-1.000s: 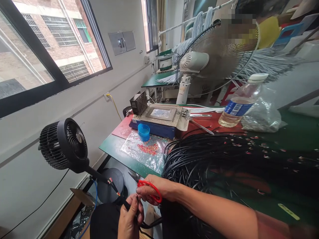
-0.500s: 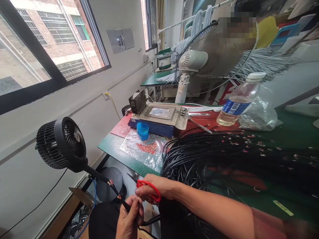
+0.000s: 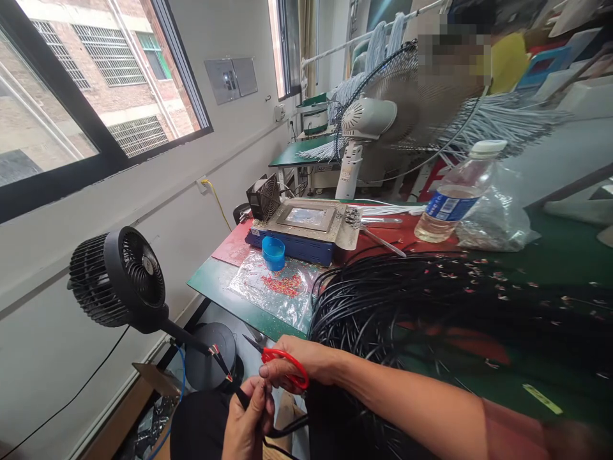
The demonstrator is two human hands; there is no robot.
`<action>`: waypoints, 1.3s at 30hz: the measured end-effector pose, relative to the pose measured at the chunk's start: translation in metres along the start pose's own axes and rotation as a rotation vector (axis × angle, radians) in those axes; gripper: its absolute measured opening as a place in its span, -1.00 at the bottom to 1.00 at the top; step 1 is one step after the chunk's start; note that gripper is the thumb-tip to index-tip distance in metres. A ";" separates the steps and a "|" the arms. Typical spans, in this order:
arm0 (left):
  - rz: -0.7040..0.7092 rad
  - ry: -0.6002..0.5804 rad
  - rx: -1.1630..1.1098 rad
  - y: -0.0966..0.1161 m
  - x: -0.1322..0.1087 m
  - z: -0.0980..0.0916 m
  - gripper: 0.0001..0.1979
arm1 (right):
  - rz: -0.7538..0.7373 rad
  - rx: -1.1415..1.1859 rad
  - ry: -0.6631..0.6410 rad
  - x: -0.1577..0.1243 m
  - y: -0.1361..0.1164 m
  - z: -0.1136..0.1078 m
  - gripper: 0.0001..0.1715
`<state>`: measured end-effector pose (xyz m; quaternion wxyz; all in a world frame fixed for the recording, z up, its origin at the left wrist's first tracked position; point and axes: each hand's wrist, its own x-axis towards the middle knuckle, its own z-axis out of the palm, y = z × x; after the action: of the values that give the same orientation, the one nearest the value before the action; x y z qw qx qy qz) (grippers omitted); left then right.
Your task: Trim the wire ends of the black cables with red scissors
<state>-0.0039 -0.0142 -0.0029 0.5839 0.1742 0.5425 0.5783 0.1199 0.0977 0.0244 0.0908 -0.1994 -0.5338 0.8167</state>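
At the bottom of the head view my left hand [image 3: 246,421] is closed around a thin black cable [image 3: 224,374] whose stripped end shows coloured wires. My right hand [image 3: 292,365] is closed on small red-handled scissors [image 3: 282,361], with the blades pointing left, just above the left hand. The fingertips of both hands meet at the cable. A large heap of black cables [image 3: 431,300] lies on the green table [image 3: 215,281] right behind my right forearm.
A black desk fan [image 3: 117,278] stands at the left below the table. On the table are a blue cup [image 3: 274,252], a plastic sheet with red bits [image 3: 282,284], a metal-topped device [image 3: 306,227], a water bottle [image 3: 454,198] and a plastic bag [image 3: 498,220]. A white fan [image 3: 373,121] stands behind.
Both hands stay at the cable with only slight finger shifts. The view has drifted a little.
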 end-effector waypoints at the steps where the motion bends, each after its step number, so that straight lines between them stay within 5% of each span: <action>1: 0.003 0.001 -0.008 0.000 0.000 0.000 -0.70 | 0.002 -0.010 -0.004 0.000 0.000 0.000 -0.56; 11: 0.060 0.130 -0.058 -0.004 0.009 -0.002 -0.70 | -0.139 -0.031 0.125 0.005 0.004 0.001 -0.49; 26: 0.064 0.153 -0.162 0.001 0.009 0.000 -0.58 | -0.201 -0.111 0.217 0.007 0.009 0.001 -0.54; 39: 0.100 0.134 -0.119 -0.007 0.015 -0.004 -0.68 | -0.316 -0.255 0.245 0.006 0.009 0.001 -0.65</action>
<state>-0.0072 -0.0052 -0.0167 0.5260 0.1270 0.5358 0.6482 0.1151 0.0957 0.0155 0.2555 -0.2209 -0.6421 0.6882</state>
